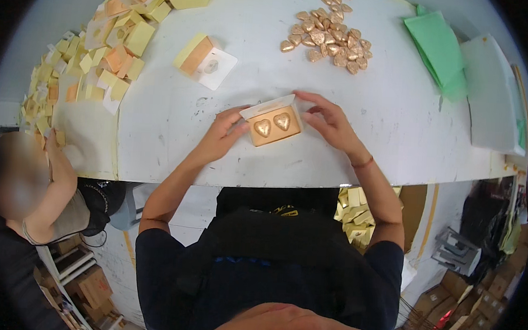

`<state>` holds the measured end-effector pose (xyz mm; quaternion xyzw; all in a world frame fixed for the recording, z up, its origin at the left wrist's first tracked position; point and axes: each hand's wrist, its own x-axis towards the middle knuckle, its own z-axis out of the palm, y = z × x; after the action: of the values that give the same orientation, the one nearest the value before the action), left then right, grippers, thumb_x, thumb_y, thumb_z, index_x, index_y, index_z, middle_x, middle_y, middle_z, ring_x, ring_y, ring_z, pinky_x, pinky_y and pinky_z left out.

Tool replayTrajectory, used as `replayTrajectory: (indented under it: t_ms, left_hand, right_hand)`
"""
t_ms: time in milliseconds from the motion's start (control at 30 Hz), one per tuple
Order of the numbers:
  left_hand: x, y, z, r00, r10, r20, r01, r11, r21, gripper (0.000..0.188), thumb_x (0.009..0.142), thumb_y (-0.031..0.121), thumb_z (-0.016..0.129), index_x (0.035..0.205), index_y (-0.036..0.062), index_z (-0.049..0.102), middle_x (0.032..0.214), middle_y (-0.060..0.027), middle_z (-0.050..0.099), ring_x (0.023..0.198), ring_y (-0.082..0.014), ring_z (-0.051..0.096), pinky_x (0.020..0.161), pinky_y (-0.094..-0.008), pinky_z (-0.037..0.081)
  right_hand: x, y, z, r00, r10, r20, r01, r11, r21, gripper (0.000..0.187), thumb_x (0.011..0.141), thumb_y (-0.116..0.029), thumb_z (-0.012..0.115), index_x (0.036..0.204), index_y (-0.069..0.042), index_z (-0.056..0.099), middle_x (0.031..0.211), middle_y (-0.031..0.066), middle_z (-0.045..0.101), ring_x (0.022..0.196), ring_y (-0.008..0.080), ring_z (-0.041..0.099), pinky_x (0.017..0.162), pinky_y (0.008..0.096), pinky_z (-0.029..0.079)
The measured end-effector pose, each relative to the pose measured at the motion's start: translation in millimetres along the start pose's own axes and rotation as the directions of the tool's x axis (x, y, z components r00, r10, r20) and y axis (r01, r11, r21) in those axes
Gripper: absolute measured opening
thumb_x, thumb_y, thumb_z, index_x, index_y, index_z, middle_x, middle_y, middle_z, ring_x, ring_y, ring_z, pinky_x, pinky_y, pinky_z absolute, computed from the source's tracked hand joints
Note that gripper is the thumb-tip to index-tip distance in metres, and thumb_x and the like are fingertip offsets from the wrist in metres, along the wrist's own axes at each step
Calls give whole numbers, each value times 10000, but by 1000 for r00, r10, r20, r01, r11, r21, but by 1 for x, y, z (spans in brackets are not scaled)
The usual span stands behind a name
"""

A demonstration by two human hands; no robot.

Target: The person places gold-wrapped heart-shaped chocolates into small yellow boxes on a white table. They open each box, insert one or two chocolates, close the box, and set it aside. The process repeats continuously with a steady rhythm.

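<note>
A small open box (276, 142) sits on the white table in front of me, its white lid flap (267, 107) raised at the far side. In its gold-orange insert lie two heart-shaped pieces in gold foil, a left heart (262, 128) and a right heart (283, 122). My left hand (217, 138) grips the box's left side, thumb near the front and fingers behind the lid. At the right, my right hand (332, 124) has its index finger on the lid's far corner, the other fingers curled and the thumb beside the box wall.
Further back lies a pile of gold foil hearts (333, 40). A second open box (207, 60) stands left of it. Many yellow boxes (118, 38) are heaped at the left, where a co-worker's arm (61, 166) reaches in. Green sheets (440, 52) lie far right; more yellow boxes (357, 215) are below the table edge.
</note>
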<state>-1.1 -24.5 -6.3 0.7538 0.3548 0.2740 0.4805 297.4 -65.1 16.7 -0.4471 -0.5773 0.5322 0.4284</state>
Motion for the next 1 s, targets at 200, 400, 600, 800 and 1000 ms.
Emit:
replayTrajectory:
  t_ms: [200, 400, 600, 800, 1000]
  left_hand:
    - [17, 18, 29, 989, 147, -3, -147, 986, -75, 382, 907, 16, 567, 1270, 81, 665, 1283, -137, 653, 1120, -224, 596, 1063, -365, 335]
    - [15, 19, 36, 986, 167, 26, -163, 979, -126, 496, 826, -141, 501, 1262, 34, 658, 1282, -172, 647, 1233, -293, 587, 1011, -353, 475]
    - [1, 33, 28, 970, 243, 4, -242, 967, -77, 440, 821, -86, 601, 1235, 43, 674, 1368, -171, 585, 1317, -326, 526, 1035, -377, 477]
    - [-13, 25, 36, 906, 423, -35, -399, 878, 266, 340, 766, 7, 777, 1093, 87, 732, 1292, -88, 652, 1297, -313, 549, 1035, -434, 498]
    - [-12, 18, 34, 824, 566, 14, -524, 752, 401, 218, 771, 56, 801, 978, 93, 742, 1198, -50, 703, 1193, -271, 632, 999, -428, 528]
  right_hand:
    - [8, 6, 15, 947, -299, 117, 320, 857, -404, 469, 873, -99, 721, 1325, -183, 632, 1160, 86, 623, 1143, 244, 547, 969, 357, 460]
    - [-12, -10, 22, 931, -319, 176, 349, 920, -180, 486, 840, -113, 751, 1313, -141, 641, 1304, 134, 598, 1196, 306, 545, 1039, 410, 447]
    - [-19, 2, 23, 882, -442, 163, 471, 810, -349, 474, 823, -139, 768, 1285, -142, 663, 1352, 97, 585, 1193, 300, 558, 1000, 403, 488]
    - [-25, 5, 23, 810, -542, 226, 562, 603, -566, 429, 815, -125, 764, 1237, -146, 689, 1345, 60, 598, 1187, 307, 573, 994, 398, 499]
    - [-30, 11, 18, 788, -556, 264, 594, 575, -563, 372, 812, -86, 756, 1180, -112, 706, 1319, 49, 628, 1265, 327, 546, 1063, 435, 470]
